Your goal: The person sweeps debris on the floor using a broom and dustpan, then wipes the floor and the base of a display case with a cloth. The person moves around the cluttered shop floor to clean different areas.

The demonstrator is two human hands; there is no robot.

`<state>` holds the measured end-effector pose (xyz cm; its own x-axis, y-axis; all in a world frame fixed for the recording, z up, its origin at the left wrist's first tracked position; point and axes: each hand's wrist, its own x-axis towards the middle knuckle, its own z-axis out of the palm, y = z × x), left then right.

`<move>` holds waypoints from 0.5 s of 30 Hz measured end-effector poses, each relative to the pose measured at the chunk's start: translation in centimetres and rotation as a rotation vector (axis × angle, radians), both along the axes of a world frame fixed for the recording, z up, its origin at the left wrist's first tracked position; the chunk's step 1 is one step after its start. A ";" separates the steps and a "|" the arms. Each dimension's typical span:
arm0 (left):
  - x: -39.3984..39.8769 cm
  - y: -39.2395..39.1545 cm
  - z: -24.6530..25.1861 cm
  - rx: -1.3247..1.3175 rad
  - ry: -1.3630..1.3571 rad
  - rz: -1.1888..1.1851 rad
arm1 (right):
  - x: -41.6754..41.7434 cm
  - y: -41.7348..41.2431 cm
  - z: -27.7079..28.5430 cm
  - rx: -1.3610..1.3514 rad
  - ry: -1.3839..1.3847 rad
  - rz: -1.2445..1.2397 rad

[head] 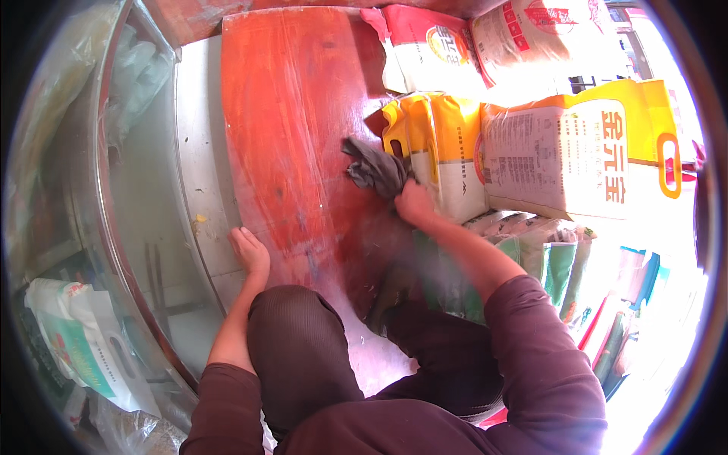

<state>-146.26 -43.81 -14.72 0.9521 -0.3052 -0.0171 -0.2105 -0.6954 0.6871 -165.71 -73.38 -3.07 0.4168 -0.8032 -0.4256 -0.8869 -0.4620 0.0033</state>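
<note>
My right hand [416,203] is closed around a crumpled dark grey cloth [376,168]. The cloth touches a red painted wooden board [290,114] whose surface looks scuffed and streaked. Just beyond that hand stands a yellow and white packaged bag [449,153] with a cut-out handle. My left hand [251,250] rests at the left edge of the board, beside a white ledge [202,165]. Nothing is in it, and its fingers are extended. My knees rest on or just above the near part of the board.
Large printed bags [557,153] line the right side, with a red and white bag [432,51] at the back. Lower right are several green packs [554,267]. A glass-sided case [148,170] runs along the left; a white and green bag [85,341] lies beyond it.
</note>
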 end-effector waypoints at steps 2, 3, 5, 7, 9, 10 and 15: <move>0.0 -0.5 0.4 0.011 -0.007 0.012 | -1.0 2.4 -0.2 0.181 0.149 -0.039; 0.0 -0.4 0.3 0.023 -0.010 0.012 | -0.7 4.0 -0.1 0.292 0.245 -0.043; 0.1 -0.1 0.0 0.034 -0.014 0.022 | 2.5 6.1 2.7 0.551 0.477 0.240; 0.0 -0.2 -0.2 0.024 -0.005 0.032 | 4.1 7.5 4.4 0.643 0.443 0.475; 0.0 0.0 -0.4 0.020 -0.018 0.028 | 6.0 7.7 7.5 0.634 0.394 0.511; 0.3 0.1 -0.4 0.018 -0.032 0.032 | 7.1 7.1 8.9 0.598 0.349 0.531; 0.1 -0.3 0.2 0.022 -0.011 0.020 | 8.9 -0.4 9.6 0.197 0.060 0.334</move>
<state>-146.13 -44.10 -14.52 0.9582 -0.2857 -0.0129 -0.2040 -0.7144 0.6694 -156.78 -73.73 6.50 0.6110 -0.5278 -0.5899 -0.6883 -0.7223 -0.0667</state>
